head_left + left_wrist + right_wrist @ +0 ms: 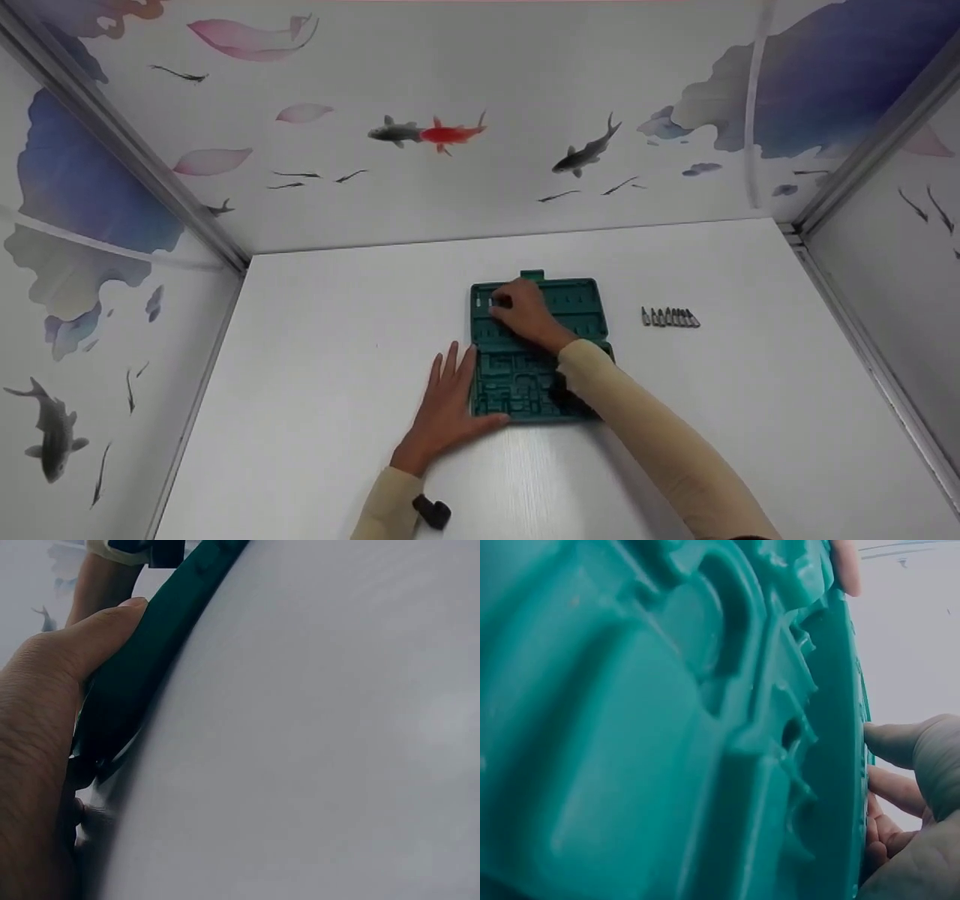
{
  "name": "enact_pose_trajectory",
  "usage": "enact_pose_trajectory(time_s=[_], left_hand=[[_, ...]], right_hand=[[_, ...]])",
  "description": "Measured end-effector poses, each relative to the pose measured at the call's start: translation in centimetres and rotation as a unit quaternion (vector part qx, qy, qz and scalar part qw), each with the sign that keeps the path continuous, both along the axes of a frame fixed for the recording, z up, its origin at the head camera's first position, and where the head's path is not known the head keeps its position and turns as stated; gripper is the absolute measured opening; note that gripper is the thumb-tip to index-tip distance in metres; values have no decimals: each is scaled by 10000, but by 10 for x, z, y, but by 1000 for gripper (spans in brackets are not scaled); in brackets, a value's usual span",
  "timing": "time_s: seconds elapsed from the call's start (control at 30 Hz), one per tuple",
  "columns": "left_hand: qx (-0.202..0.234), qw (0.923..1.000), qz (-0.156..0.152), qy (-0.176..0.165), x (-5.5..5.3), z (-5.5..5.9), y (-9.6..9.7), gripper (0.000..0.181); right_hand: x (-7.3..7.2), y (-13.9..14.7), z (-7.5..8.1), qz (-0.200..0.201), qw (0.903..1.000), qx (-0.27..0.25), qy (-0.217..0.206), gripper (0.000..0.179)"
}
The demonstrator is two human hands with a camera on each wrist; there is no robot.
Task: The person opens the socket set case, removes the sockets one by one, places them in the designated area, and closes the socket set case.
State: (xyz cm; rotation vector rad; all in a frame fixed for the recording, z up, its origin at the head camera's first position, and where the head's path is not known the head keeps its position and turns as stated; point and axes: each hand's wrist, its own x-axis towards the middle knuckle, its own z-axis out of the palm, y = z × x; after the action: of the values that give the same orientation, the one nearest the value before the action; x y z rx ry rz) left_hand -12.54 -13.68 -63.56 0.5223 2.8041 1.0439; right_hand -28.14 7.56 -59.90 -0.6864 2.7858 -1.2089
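A green plastic tool case (517, 418) lies unfolded on the white table, with moulded slots in both halves. My left hand (448, 409) rests against its left side, fingers straight, thumb at the front edge. In the left wrist view, that thumb (112, 626) touches the case wall (142, 660). My right hand (525, 311) is over the far half and pinches a small metal bit (491, 303) at a slot. Another bit (478, 300) sits in the slot to its left. In the right wrist view, the case hides the right hand's fingertips (892, 741).
A row of several metal bits (671, 317) lies on the table (300, 375) to the right of the case. A dark object (568, 397) shows under the right forearm in the near half. Printed panels stand at the back and both sides.
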Motion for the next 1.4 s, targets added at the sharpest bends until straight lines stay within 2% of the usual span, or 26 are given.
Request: enact_pose_trajectory(time_s=[0.23, 0.47, 0.6, 0.77, 0.83, 1.0, 1.13, 1.3, 1.4], left_hand=[[36, 10000, 37, -28, 0, 1, 0, 127], [-28, 10000, 67, -12, 0, 0, -2, 127], [4, 10000, 55, -18, 0, -1, -2, 127], [-28, 10000, 63, 19, 1, -1, -3, 127], [-24, 10000, 73, 27, 1, -2, -3, 127], [13, 10000, 69, -62, 1, -2, -2, 128], [58, 9999, 40, -92, 1, 0, 0, 127], [28, 10000, 31, -17, 2, 0, 0, 127], [46, 10000, 8, 33, 2, -2, 0, 127]], right_hand=[[0, -5, 1, -188, 9997, 52, -110, 36], [0, -10, 10, -480, 9955, -49, -811, 40], [0, -9, 10, -690, 9892, -569, -1162, 36], [0, -9, 8, -893, 9713, -1593, -1526, 26], [0, -11, 8, -967, 9707, -1655, -1452, 22], [1, -18, 5, -1300, 9781, -1236, -1051, 15], [2, -22, 2, -1559, 9780, -1119, -822, 12], [2, -21, 0, -1568, 9733, -1467, -810, 12], [-1, -15, 0, -1512, 9630, -2007, -969, 17]])
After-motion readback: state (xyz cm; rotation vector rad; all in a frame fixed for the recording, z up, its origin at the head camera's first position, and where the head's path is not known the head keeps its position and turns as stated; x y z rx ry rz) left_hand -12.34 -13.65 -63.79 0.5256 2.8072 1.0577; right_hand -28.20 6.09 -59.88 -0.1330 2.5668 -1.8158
